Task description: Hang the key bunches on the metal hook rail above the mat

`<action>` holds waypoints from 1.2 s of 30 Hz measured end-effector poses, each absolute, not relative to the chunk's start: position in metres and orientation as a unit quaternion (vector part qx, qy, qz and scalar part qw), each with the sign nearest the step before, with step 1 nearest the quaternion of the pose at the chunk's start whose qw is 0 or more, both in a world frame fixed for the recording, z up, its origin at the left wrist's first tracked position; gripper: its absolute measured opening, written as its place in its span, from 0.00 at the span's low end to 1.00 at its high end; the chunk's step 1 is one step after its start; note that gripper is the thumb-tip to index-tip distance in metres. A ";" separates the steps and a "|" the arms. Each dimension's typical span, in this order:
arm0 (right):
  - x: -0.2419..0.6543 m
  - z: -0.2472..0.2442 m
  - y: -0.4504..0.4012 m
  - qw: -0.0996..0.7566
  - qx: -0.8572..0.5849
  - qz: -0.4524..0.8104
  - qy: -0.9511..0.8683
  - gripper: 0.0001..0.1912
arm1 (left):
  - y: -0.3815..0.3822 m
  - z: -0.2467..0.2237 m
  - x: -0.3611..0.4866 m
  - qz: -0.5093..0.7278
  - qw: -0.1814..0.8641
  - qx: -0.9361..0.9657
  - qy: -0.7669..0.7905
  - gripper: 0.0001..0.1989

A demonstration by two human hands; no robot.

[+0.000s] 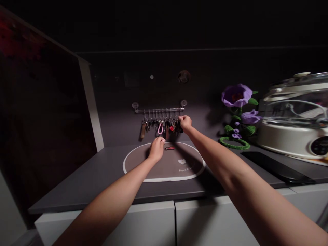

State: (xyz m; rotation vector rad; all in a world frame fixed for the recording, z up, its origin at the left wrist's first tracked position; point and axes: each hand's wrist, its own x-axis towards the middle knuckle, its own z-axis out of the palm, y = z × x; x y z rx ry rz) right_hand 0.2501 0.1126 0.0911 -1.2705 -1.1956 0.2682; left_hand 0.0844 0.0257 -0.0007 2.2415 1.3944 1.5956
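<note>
My right hand pinches a key ring at the right end of a clear hook rail on the wall; dark items hang just under its fingers. Several bunches of keys dangle along the rail, among them a brown strap, a pink loop and a red tag. Lower down, above an oval brown mat with a white rim, my left hand is closed, and whatever its fingers hold is hidden. A small red-and-metal piece shows right beside those fingers.
Purple artificial flowers with a green ring base stand at the right. Behind a flat black object is a white appliance with a clear lid. The dark countertop ends in a front edge above white cabinets.
</note>
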 end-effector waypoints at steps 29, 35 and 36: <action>0.243 0.002 0.024 0.489 -0.521 0.223 -0.663 0.09 | 0.036 -0.013 0.075 0.364 -0.005 0.807 0.465 0.16; 0.242 -0.002 0.022 0.431 -0.540 0.173 -0.702 0.08 | 0.037 -0.012 0.073 0.317 -0.028 0.828 0.462 0.17; 0.242 -0.002 0.022 0.431 -0.541 0.175 -0.701 0.08 | 0.038 -0.011 0.072 0.313 -0.031 0.829 0.463 0.17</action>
